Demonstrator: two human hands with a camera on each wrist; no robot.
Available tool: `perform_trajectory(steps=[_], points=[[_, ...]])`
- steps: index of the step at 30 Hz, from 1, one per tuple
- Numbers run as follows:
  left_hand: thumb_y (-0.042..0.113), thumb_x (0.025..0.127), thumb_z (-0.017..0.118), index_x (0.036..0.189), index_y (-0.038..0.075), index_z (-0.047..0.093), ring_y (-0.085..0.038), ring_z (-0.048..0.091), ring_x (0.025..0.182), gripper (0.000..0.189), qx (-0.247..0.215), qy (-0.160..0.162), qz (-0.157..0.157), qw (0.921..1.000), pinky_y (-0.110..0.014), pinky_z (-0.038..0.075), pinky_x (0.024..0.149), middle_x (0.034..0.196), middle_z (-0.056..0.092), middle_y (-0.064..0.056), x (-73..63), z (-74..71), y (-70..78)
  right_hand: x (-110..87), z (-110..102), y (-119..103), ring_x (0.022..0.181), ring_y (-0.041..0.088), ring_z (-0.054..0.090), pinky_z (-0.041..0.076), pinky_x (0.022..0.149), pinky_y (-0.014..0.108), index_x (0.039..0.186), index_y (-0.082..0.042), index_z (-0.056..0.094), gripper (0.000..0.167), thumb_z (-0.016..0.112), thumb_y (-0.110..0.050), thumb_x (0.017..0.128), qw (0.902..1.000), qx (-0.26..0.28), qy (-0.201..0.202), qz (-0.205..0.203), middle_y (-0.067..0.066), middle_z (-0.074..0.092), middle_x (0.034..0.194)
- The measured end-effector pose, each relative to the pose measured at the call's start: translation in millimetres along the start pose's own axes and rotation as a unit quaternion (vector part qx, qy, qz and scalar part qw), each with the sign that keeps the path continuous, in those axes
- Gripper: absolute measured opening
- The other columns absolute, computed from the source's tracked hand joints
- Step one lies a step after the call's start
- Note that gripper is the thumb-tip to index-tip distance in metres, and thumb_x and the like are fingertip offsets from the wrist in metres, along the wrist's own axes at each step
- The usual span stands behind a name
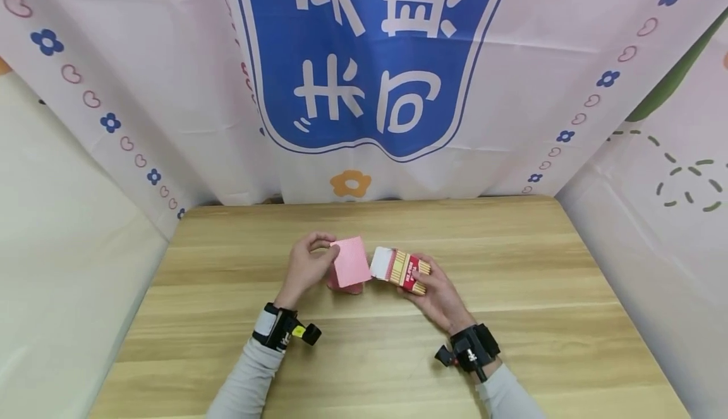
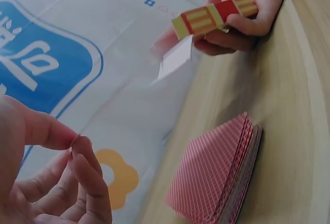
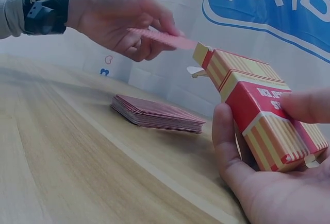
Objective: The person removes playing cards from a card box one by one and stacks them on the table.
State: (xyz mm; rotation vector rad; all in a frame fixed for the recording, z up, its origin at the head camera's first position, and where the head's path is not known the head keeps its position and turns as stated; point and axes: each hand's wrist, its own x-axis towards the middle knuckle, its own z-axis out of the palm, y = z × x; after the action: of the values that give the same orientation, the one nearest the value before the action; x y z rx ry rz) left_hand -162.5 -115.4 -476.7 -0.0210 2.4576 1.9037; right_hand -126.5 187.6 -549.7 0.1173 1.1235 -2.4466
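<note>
A pink-backed playing card (image 1: 352,262) is pinched between the thumb and fingers of my left hand (image 1: 308,264), its far edge close to the mouth of a card box (image 3: 258,110). My right hand (image 1: 440,297) grips that red and yellow striped box, thumb on its printed face. The box's white flap (image 1: 383,262) hangs open toward the left hand. Beneath the held card, a stack of playing cards (image 2: 211,172) lies on the table with its patterned pink backs up. In the head view the held card covers most of the stack.
The wooden table (image 1: 364,356) runs back to a white cloth (image 1: 188,122) with a blue printed sign and flowers. Cloth also closes off the left and right sides. Each wrist wears a strapped camera (image 1: 279,328).
</note>
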Motion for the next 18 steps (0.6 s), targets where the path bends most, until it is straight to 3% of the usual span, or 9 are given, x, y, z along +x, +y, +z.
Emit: perform_trajectory(steps=[6, 13, 18], points=[[0.016, 0.098, 0.077, 0.122, 0.004, 0.074, -0.029, 0.076, 0.108, 0.026, 0.032, -0.002, -0.002, 0.9995, -0.038, 0.061, 0.097, 0.114, 0.078, -0.017, 9.5, -0.2, -11.1, 0.6, -1.1, 0.0, 0.133, 0.028, 0.058, 0.054, 0.108, 0.043, 0.164, -0.015, 0.022, 0.06, 0.043, -0.002, 0.11, 1.0, -0.001, 0.001, -0.002, 0.015, 0.033, 0.162], [0.016, 0.099, 0.076, 0.12, 0.006, 0.075, -0.032, 0.077, 0.111, 0.024, 0.051, -0.01, -0.012, 0.9986, -0.047, 0.06, 0.102, 0.112, 0.08, -0.016, 16.9, 7.2, -28.2, 0.4, -3.2, -0.5, 0.134, 0.028, 0.059, 0.055, 0.108, 0.042, 0.165, -0.016, 0.023, 0.06, 0.044, -0.003, 0.11, 0.9997, 0.022, -0.003, 0.002, 0.014, 0.037, 0.161], [0.014, 0.099, 0.076, 0.119, 0.004, 0.074, -0.032, 0.076, 0.109, 0.022, 0.078, -0.015, 0.015, 0.9967, -0.045, 0.06, 0.1, 0.113, 0.078, -0.017, 22.1, 10.8, -34.6, 0.4, -1.9, -2.2, 0.134, 0.028, 0.06, 0.056, 0.106, 0.041, 0.167, -0.017, 0.019, 0.062, 0.043, -0.003, 0.111, 0.9994, 0.035, -0.006, 0.005, 0.013, 0.037, 0.161]])
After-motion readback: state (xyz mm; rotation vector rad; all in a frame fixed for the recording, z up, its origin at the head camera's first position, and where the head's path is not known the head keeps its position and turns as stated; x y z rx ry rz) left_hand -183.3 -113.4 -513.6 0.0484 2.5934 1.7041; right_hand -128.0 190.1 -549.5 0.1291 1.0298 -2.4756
